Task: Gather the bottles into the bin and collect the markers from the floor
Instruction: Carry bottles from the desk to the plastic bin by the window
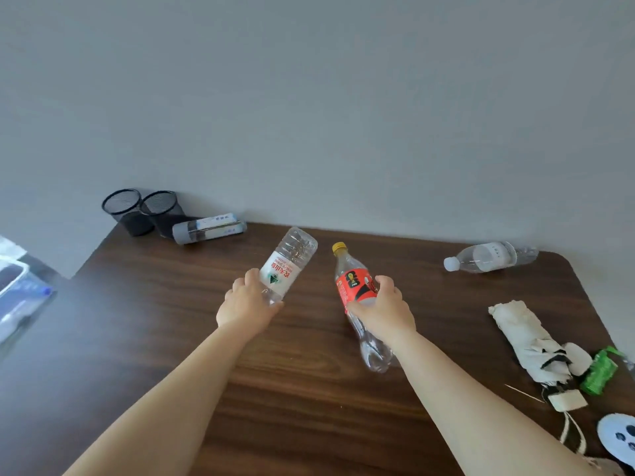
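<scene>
My left hand [245,304] grips a clear water bottle with a white and red label [287,262] near its cap end, its base pointing away and up. My right hand [385,307] grips a clear bottle with a red label and yellow cap [354,286] around its middle, just above the dark wooden table [171,321]. Another clear bottle with a white cap [488,257] lies on its side at the far right of the table. A capped clear bottle [208,230] lies on its side by the wall at the far left. No markers or bin can be made out.
Two black mesh cups [144,211] stand at the table's far left corner against the wall. A folded white umbrella [536,345], a green wrapped item [599,371] and a white strap lie at the right edge. A white container [17,290] sits low at the left.
</scene>
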Demonstrator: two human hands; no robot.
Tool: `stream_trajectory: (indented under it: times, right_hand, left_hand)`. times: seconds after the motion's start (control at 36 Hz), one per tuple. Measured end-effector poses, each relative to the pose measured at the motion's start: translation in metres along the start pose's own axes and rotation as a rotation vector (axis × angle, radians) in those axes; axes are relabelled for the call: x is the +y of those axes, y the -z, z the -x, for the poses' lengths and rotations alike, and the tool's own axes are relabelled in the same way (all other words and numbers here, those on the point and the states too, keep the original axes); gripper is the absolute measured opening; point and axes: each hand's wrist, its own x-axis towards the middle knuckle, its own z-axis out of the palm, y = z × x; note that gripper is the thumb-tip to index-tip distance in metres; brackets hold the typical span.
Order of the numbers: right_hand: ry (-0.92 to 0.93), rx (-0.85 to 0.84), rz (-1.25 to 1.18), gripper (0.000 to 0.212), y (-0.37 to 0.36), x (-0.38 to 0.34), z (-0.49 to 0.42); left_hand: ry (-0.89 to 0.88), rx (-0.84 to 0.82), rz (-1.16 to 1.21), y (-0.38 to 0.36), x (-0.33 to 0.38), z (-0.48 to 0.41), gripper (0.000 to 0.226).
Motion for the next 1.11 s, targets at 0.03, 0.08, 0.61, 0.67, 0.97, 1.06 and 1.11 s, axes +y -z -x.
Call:
stream_trajectory:
  times: [0.03, 0.08, 0.61, 0.67, 0.97, 1.06, 1.11]
  right_hand:
    - [0.032, -0.012, -0.007, 0.079, -0.010, -0.016, 0.008]
    - [0.098, -0.038, -0.012, 0.078, -0.035, -0.050, 0.025]
    - [0.336, -0.567, -0.354, 0.057, -0.374, -0.389, 0.279]
    - [0.355, -0.632, -0.339, 0.064, -0.404, -0.417, 0.298]
    - [0.403, -0.745, -0.258, 0.050, -0.548, -0.533, 0.314]
    - [0.354, -0.728, -0.280, 0.044, -0.585, -0.569, 0.291]
    - [0.327, -0.729, -0.289, 0.062, -0.609, -0.596, 0.272]
  left_hand:
    - [0.015, 0.021, 0.022, 0.014, -0.021, 0.005, 0.070]
    - [0.056, 0.068, 0.068, 0.043, -0.065, 0.017, 0.069]
    - [0.608, 0.446, 0.399, 0.223, -0.572, 0.213, 0.071]
    - [0.666, 0.490, 0.454, 0.231, -0.611, 0.230, 0.069]
    - [0.819, 0.563, 0.651, 0.262, -0.755, 0.212, 0.064]
    - [0.805, 0.564, 0.683, 0.284, -0.786, 0.169, 0.065]
    - [0.802, 0.556, 0.705, 0.302, -0.807, 0.137, 0.065]
